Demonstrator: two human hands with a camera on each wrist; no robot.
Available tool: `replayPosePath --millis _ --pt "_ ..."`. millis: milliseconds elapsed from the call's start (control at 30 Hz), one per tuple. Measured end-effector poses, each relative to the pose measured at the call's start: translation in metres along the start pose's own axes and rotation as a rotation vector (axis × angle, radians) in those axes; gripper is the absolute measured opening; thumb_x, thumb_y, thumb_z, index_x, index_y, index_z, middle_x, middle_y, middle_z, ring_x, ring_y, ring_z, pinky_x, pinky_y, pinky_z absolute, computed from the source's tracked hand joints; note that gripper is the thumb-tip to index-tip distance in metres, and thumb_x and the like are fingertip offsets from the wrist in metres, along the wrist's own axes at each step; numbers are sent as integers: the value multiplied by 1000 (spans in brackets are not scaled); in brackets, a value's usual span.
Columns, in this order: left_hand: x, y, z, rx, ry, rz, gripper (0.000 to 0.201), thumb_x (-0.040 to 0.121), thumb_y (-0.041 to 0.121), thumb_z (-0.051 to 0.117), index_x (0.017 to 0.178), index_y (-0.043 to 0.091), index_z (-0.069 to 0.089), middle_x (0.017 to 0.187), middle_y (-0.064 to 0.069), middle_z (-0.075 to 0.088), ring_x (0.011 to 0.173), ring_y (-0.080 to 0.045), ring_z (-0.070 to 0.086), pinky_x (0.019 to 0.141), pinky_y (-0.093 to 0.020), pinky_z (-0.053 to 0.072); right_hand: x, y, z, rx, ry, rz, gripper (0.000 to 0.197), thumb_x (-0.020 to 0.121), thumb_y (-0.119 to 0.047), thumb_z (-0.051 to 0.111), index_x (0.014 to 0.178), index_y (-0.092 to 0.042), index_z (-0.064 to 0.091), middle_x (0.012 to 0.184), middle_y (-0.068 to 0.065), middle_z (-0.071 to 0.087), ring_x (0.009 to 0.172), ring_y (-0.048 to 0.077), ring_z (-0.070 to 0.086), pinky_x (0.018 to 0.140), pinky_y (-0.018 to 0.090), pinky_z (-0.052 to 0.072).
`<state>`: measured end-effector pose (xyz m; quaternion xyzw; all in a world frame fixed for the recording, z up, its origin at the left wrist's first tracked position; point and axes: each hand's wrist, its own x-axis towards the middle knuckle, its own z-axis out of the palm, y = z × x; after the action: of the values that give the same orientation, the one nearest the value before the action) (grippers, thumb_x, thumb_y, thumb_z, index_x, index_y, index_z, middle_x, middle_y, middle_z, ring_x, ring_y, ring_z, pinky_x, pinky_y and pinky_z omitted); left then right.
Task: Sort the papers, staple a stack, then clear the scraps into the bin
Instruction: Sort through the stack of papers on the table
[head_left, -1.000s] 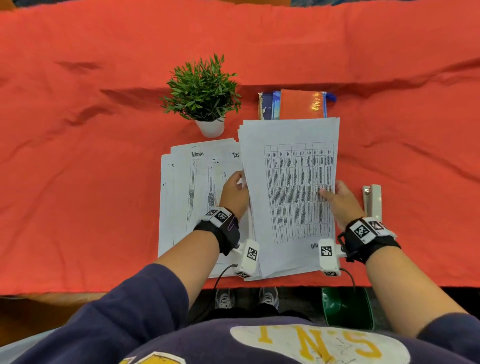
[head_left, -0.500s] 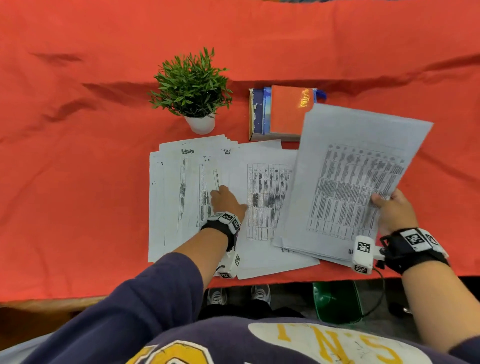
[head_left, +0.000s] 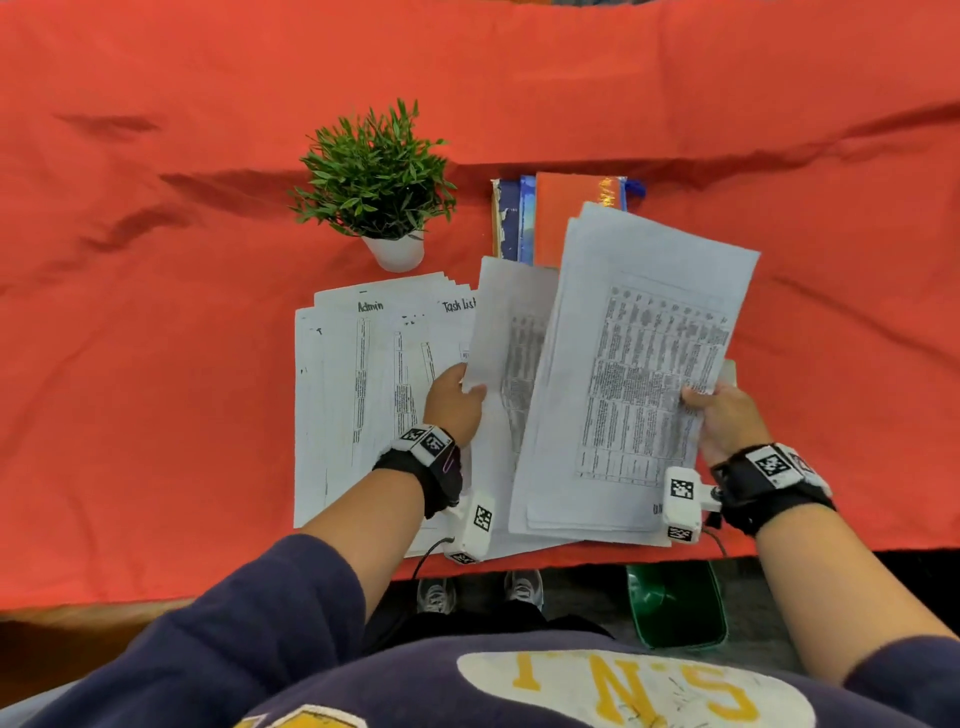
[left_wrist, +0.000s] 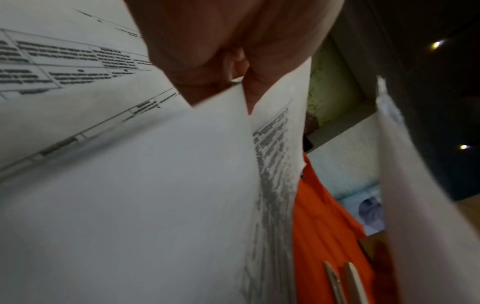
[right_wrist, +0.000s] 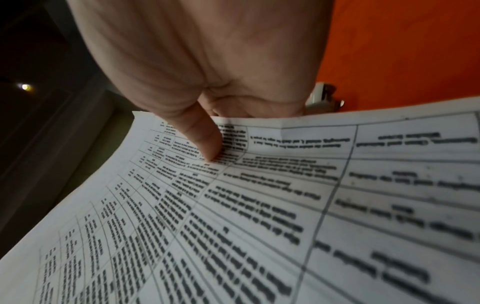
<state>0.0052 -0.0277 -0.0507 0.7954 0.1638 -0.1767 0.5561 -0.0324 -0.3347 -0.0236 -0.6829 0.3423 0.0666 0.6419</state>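
Observation:
My right hand (head_left: 696, 397) grips a stack of printed table sheets (head_left: 639, 374) by its right edge and holds it tilted above the table. The thumb (right_wrist: 205, 142) presses on the top page (right_wrist: 259, 205). My left hand (head_left: 467, 384) pinches the left edge of a single printed sheet (head_left: 506, 332), which is lifted off the table; the pinch shows in the left wrist view, with the fingers (left_wrist: 221, 67) on the sheet (left_wrist: 155, 185). Several fanned papers (head_left: 363, 395), headed "Admin" and "Task list", lie flat to the left. A white stapler (right_wrist: 324, 96) sits just beyond my right hand, mostly hidden.
A potted green plant (head_left: 379, 176) stands behind the fanned papers. Books and an orange folder (head_left: 561, 218) lie behind the held stack. A green bin (head_left: 675, 603) sits on the floor under the table's near edge. A red cloth (head_left: 156, 364) covers the table.
My right hand has brought the stack back left toward the centre. My left hand, which lay flat on the table papers, now pinches a sheet and lifts its edge.

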Motion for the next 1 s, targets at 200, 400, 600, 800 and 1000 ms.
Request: replayPosePath --millis 200,400,600,800,1000 --pt "-21 15 4 -195 -72 104 18 92 15 60 109 17 65 107 5 69 90 -5 62 90 -28 50 -9 -12 37 -154 -27 7 25 97 -8 50 121 -5 56 119 9 62 111 26 58 98 39 43" --pt "-27 15 8 -194 -126 102 30 95 13 56 125 15 59 109 10 65 97 -5 63 83 -17 53 -3 -8 41 -457 -49 -44 48 92 -22 60 135 -11 45 126 4 58 115 26 55 99 44 45" --pt "-13 -10 6 298 63 12 21 94 24 55 110 11 61 114 -5 59 108 -21 56 87 -28 47 -4 -4 19 -403 30 -156 31 93 -8 56 123 -12 60 111 5 64 104 27 61 93 40 48" --pt "-5 -32 5 552 130 -153 69 82 28 73 133 2 35 135 -18 36 124 -32 43 101 -38 44 -5 3 -19 -74 154 -55 34 89 1 57 115 -20 63 111 6 67 107 28 62 99 51 47" --pt "0 -29 -2 539 137 -119 54 84 9 66 129 2 37 127 -16 50 117 -30 52 95 -38 48 -10 -1 -37 74 210 -30 37 93 6 50 126 -10 57 114 5 62 88 12 62 85 34 55"
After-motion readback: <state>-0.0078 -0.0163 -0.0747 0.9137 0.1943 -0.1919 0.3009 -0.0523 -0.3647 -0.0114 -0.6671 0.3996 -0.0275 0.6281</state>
